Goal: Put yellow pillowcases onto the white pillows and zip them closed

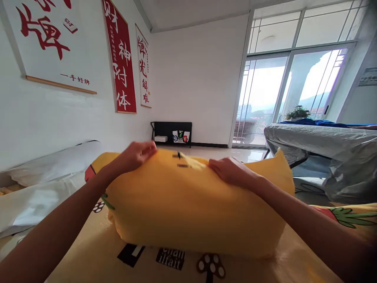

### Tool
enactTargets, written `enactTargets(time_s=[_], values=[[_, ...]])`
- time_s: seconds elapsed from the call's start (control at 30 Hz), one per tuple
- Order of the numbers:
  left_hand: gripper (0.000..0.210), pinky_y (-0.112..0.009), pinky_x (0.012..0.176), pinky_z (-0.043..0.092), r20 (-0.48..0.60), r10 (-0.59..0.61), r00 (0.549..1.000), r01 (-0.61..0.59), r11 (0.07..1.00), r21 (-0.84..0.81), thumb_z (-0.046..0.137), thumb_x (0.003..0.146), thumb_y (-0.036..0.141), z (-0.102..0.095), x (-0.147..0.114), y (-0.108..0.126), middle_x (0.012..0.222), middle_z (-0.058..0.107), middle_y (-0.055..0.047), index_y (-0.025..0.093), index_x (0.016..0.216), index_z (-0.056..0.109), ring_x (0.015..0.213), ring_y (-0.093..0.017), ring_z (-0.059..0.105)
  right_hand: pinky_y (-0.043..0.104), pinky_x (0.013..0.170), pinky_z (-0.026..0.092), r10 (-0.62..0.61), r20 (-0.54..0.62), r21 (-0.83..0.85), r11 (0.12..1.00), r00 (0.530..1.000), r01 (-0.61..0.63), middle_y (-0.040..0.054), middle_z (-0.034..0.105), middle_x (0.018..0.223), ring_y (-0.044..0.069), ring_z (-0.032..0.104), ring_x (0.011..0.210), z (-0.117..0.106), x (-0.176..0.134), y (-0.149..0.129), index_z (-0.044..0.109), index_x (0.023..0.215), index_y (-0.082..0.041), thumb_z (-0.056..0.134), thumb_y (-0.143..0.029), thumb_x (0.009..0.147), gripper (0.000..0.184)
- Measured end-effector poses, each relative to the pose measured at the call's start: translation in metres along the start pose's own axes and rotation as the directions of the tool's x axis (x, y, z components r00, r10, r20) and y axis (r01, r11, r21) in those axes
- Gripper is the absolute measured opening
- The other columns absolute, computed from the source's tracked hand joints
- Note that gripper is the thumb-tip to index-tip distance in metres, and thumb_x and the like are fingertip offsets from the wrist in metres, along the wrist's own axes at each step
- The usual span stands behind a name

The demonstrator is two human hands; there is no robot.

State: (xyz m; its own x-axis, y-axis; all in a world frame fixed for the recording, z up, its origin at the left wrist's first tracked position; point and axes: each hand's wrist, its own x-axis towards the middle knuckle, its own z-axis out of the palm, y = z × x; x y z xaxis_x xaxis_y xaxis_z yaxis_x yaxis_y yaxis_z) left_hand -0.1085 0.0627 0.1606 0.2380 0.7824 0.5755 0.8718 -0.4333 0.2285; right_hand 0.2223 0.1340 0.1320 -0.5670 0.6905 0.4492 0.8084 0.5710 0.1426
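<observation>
A plump yellow pillow [194, 208] stands on its long edge across the bed, directly in front of me. Its left end carries a bit of red and green print. My left hand [138, 155] is closed over the upper edge, left of the middle, with the fingertips partly hidden behind the fabric. Right of the middle, my right hand [231, 169] grips the same upper edge, its fingers bent over it. Between the hands, a pale, blurred flap of cloth lies near small dark marks. Beneath the pillow spreads a yellowish bedsheet [97, 251] printed with mushrooms and dark lettered patches.
White pillows [38, 196] lie against the left wall. At the right is another printed yellow pillow [353, 220]. Beyond it stands a table under a grey plastic cover [312, 135], with a potted plant [298, 113] behind. A low black stand [167, 127] is by the far wall.
</observation>
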Motion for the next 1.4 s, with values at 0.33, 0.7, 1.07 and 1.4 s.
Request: enactTargets(time_s=[0.33, 0.7, 1.07, 1.4], values=[[0.042, -0.027, 0.074, 0.044, 0.274, 0.012, 0.962, 0.024, 0.992, -0.126, 0.052, 0.082, 0.056, 0.002, -0.023, 0.007, 0.098, 0.065, -0.005, 0.023, 0.105, 0.064, 0.085, -0.021, 0.057, 0.03, 0.065, 0.038, -0.07, 0.151, 0.289, 0.957, 0.986, 0.024, 0.001, 0.06, 0.073, 0.017, 0.052, 0.069, -0.011, -0.027, 0.003, 0.058, 0.081, -0.023, 0.038, -0.054, 0.091, 0.038], [0.036, -0.021, 0.06, 0.038, 0.546, 0.109, 0.831, 0.077, 0.949, -0.305, 0.046, 0.089, 0.046, 0.013, -0.043, 0.001, 0.069, 0.05, 0.001, 0.018, 0.069, 0.054, 0.066, -0.013, 0.044, 0.03, 0.064, 0.04, -0.297, 0.366, 0.482, 0.871, 0.882, 0.093, 0.0014, 0.059, 0.07, 0.016, 0.053, 0.067, -0.001, -0.036, -0.019, 0.053, 0.068, -0.021, 0.033, -0.044, 0.093, 0.039], [0.026, -0.02, 0.06, 0.036, -0.208, -0.092, 0.974, 0.02, 0.947, -0.321, 0.046, 0.089, 0.039, 0.007, -0.023, 0.014, 0.07, 0.047, 0.004, 0.018, 0.075, 0.048, 0.067, -0.011, 0.044, 0.025, 0.055, 0.031, 0.081, -0.312, 0.228, 0.974, 0.947, -0.008, -0.0022, 0.051, 0.056, 0.012, 0.041, 0.051, -0.024, -0.033, -0.025, 0.05, 0.072, -0.022, 0.032, -0.033, 0.093, 0.029], [0.032, -0.028, 0.085, 0.045, 0.68, -0.086, 0.729, 0.091, 0.995, 0.028, 0.052, 0.083, 0.035, 0.08, -0.078, -0.046, 0.113, 0.063, -0.007, 0.02, 0.11, 0.058, 0.101, -0.021, 0.059, 0.026, 0.054, 0.039, -0.092, 0.507, 0.127, 0.991, 0.857, 0.031, 0.0024, 0.068, 0.08, 0.018, 0.062, 0.068, 0.082, -0.086, 0.005, 0.068, 0.084, -0.024, 0.058, -0.012, 0.075, 0.018]])
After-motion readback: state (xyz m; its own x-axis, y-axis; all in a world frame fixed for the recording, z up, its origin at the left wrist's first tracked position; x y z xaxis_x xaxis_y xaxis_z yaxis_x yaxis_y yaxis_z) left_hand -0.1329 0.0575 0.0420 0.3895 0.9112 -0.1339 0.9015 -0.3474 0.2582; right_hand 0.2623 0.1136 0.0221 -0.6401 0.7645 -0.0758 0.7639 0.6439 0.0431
